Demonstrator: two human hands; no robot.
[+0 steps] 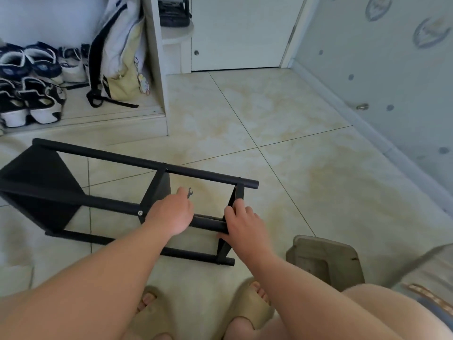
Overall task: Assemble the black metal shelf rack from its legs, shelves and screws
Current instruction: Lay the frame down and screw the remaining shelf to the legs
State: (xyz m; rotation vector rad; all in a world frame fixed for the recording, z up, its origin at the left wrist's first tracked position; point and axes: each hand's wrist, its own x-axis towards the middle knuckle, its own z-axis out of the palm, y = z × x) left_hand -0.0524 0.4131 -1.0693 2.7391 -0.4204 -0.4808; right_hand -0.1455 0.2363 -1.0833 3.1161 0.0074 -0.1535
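The black metal shelf rack [137, 160] lies on its side on the tiled floor, with its tube legs running left to right and three shelf panels fixed between them. A silver screw head [140, 213] shows on the near leg at the middle shelf. My left hand [171, 214] reaches over that leg, and a small wrench [190, 192] sticks out from its fingertips, seemingly pinched. My right hand [242, 223] grips the right-end shelf panel [239, 191], with its fingers curled over the edge and its thumb at the leg joint.
Several shoes [31, 82] and a backpack [122, 52] sit in an open white cabinet at the back left. A white door [240, 33] is behind, and a papered wall [392, 82] runs along the right. A beige stool-like object [323, 261] stands by my right knee. My feet wear beige slippers [250, 307].
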